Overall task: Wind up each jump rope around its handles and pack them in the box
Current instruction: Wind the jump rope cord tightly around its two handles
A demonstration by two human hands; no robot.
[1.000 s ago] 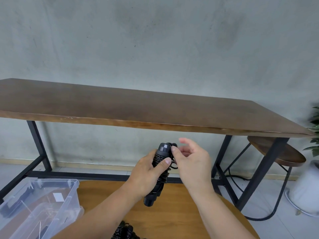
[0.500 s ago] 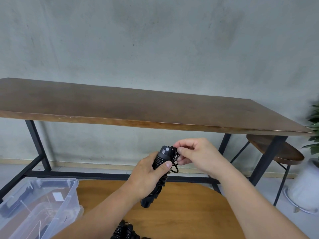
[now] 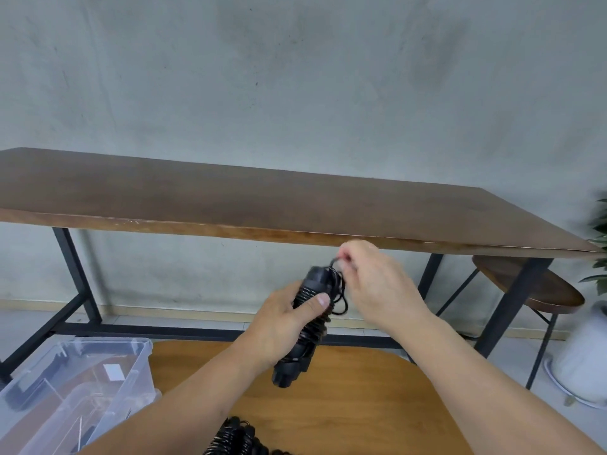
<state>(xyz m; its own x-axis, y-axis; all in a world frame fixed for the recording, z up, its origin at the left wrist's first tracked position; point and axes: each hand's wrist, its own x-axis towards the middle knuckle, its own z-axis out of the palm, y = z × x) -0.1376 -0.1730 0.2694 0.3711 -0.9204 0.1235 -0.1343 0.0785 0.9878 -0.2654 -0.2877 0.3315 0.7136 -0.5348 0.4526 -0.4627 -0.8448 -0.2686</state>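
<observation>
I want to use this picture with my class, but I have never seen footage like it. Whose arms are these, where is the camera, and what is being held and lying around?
There is no machine here. The camera sits on a person's head and looks forward and down, so the two bare arms reaching in from the bottom are that person's own.

The left hand grips a black jump rope bundle: the handles with the cord wound round them. The right hand pinches a loose loop of cord at the top end of the bundle.

Below the hands is a round wooden table. On its left side stands a clear plastic box. At the bottom edge lies another wound rope, only partly visible.

Behind is a long dark bench table against a grey wall, with a stool on the right.
</observation>
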